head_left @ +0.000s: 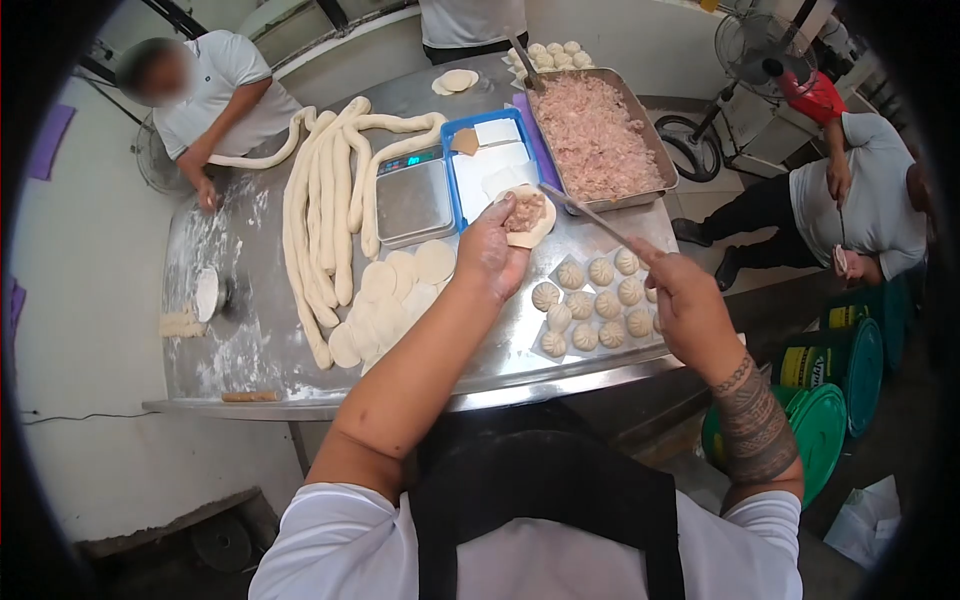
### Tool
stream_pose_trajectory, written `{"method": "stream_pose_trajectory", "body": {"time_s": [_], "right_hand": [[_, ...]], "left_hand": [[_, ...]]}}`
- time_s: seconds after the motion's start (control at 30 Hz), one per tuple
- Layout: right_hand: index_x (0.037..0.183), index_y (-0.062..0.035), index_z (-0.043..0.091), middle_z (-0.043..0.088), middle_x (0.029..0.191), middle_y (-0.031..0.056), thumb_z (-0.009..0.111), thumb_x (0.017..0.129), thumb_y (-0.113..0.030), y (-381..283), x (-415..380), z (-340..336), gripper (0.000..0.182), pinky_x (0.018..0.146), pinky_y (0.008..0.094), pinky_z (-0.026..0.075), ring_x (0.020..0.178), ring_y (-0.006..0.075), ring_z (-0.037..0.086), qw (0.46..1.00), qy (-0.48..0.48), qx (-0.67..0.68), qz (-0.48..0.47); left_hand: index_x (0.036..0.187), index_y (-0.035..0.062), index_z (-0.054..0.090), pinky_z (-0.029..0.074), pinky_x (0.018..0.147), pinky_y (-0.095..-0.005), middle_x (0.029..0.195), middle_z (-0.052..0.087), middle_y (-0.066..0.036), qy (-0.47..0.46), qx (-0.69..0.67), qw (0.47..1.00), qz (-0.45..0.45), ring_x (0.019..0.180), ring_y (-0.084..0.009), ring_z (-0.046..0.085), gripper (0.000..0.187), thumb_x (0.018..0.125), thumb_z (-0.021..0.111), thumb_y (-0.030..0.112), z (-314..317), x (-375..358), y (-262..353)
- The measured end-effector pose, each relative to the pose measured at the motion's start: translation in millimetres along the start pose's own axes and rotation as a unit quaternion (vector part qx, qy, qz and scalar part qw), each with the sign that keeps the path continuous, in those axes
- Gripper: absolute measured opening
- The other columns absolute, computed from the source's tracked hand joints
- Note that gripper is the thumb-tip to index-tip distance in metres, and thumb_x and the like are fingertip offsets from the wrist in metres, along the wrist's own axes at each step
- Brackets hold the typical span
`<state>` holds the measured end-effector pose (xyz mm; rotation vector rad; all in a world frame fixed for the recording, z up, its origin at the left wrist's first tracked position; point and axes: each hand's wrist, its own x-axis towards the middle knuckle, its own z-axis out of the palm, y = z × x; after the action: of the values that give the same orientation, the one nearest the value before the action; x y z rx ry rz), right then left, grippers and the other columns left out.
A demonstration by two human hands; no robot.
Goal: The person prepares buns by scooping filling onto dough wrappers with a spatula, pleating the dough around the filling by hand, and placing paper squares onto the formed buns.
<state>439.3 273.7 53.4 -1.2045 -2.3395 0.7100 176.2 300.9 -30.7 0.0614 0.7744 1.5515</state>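
Note:
My left hand (490,255) holds a round dough wrapper (541,232) with a mound of pinkish meat filling (523,213) on it. In my right hand (688,308) is a flat metal spatula (600,220), its blade tip close to the wrapper's right edge. Just beyond the spatula stands a metal tray (672,182) heaped with minced meat (600,135). Below the spatula, several pleated buns (608,304) sit on paper squares. Flat dough rounds (375,322) overlap on the table left of my left forearm.
Long dough ropes (318,210) lie beside a digital scale (412,203) and a blue tray (456,190) of paper squares. A flour bowl (209,295) and a rolling pin (250,396) are at left. Co-workers (225,90) stand around; lidded buckets (820,435) are at right.

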Motion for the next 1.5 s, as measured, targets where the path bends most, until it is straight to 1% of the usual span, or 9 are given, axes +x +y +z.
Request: {"method": "stream_pose_trajectory", "body": {"time_s": [0.3, 0.4, 0.5, 0.6, 0.7, 0.8, 0.93, 1.17, 1.5], "right_hand": [[0.135, -0.0158, 0.067, 0.068, 0.09, 0.0177, 0.051, 0.091, 0.001, 74, 39, 34, 0.05, 0.077, 0.0456, 0.055, 0.084, 0.0359, 0.069, 0.995, 0.069, -0.054, 0.043], [0.12, -0.012, 0.075, 0.071, 0.092, 0.0175, 0.054, 0.091, -0.006, 110, 73, 36, 0.036, 0.078, 0.0471, 0.057, 0.087, 0.0359, 0.071, 0.955, 0.037, -0.293, 0.024], [0.106, -0.0085, 0.077, 0.073, 0.099, 0.0183, 0.057, 0.09, -0.011, 130, 123, 55, 0.027, 0.078, 0.0484, 0.058, 0.091, 0.0363, 0.072, 0.926, -0.051, -0.367, 0.072], [0.096, -0.005, 0.077, 0.074, 0.101, 0.0204, 0.057, 0.09, -0.012, 112, 141, 80, 0.022, 0.079, 0.0488, 0.057, 0.09, 0.0363, 0.073, 0.923, 0.006, -0.372, 0.095], [0.097, -0.0037, 0.077, 0.075, 0.1, 0.0205, 0.059, 0.092, -0.013, 88, 128, 86, 0.021, 0.078, 0.0476, 0.057, 0.089, 0.0357, 0.073, 0.903, 0.064, -0.424, -0.038], [0.095, 0.0005, 0.075, 0.075, 0.092, 0.0181, 0.064, 0.094, -0.015, 10, 102, 98, 0.019, 0.075, 0.0429, 0.055, 0.083, 0.0345, 0.071, 0.994, 0.044, -0.093, 0.028], [0.094, 0.0035, 0.072, 0.072, 0.08, 0.011, 0.071, 0.096, -0.023, -98, 39, 139, 0.026, 0.07, 0.0332, 0.051, 0.073, 0.0187, 0.064, 0.977, 0.006, 0.206, 0.062], [0.104, 0.0017, 0.072, 0.068, 0.086, -0.0003, 0.072, 0.098, -0.027, -253, -40, 224, 0.03, 0.071, 0.0216, 0.046, 0.076, 0.0054, 0.055, 0.916, 0.041, 0.383, 0.114], [0.101, 0.0039, 0.071, 0.071, 0.088, 0.0045, 0.071, 0.097, -0.017, -430, -133, 316, 0.021, 0.075, 0.0276, 0.051, 0.079, 0.0091, 0.062, 0.908, 0.119, 0.385, 0.113]], "left_hand": [[0.127, -0.0038, 0.054, 0.051, 0.108, -0.0424, 0.125, 0.063, -0.016, -0.049, -0.001, 0.999, 0.018, 0.118, -0.0275, 0.064, 0.029, 0.108, 0.05, 0.018, 2, -7, 7], [0.132, -0.004, 0.05, 0.049, 0.111, -0.0442, 0.13, 0.061, -0.018, -0.032, -0.02, 0.999, 0.026, 0.122, -0.0296, 0.062, 0.037, 0.11, 0.045, 0.026, 9, -19, 19], [0.134, -0.0041, 0.049, 0.045, 0.115, -0.0453, 0.133, 0.059, -0.019, 0.009, -0.01, 0.999, -0.031, 0.125, -0.031, 0.06, 0.041, 0.111, 0.041, 0.03, 21, -52, 39], [0.136, -0.0051, 0.047, 0.041, 0.118, -0.0449, 0.136, 0.057, -0.02, 0.002, 0.005, 0.998, -0.069, 0.129, -0.0318, 0.057, 0.042, 0.11, 0.042, 0.028, -1, -71, 55], [0.141, -0.0062, 0.045, 0.037, 0.121, -0.0441, 0.139, 0.056, -0.02, -0.063, 0.046, 0.996, -0.04, 0.134, -0.0317, 0.054, 0.043, 0.109, 0.045, 0.023, -32, -100, 72], [0.145, -0.0065, 0.042, 0.04, 0.119, -0.0414, 0.141, 0.056, -0.018, -0.119, 0.099, 0.988, -0.004, 0.133, -0.0278, 0.055, 0.046, 0.106, 0.054, 0.014, -64, -136, 99], [0.144, -0.005, 0.043, 0.045, 0.114, -0.0388, 0.14, 0.057, -0.016, -0.135, 0.145, 0.98, 0.026, 0.13, -0.0238, 0.058, 0.048, 0.104, 0.061, 0.013, -97, -190, 138], [0.145, -0.0056, 0.045, 0.046, 0.114, -0.0393, 0.139, 0.058, -0.015, -0.168, 0.129, 0.977, 0.004, 0.13, -0.0245, 0.058, 0.048, 0.102, 0.061, 0.01, -173, -267, 198], [0.139, -0.0008, 0.05, 0.051, 0.105, -0.0358, 0.129, 0.063, -0.012, -0.237, 0.202, 0.947, -0.076, 0.119, -0.0201, 0.063, 0.04, 0.101, 0.062, 0.005, -277, -389, 277]]}}
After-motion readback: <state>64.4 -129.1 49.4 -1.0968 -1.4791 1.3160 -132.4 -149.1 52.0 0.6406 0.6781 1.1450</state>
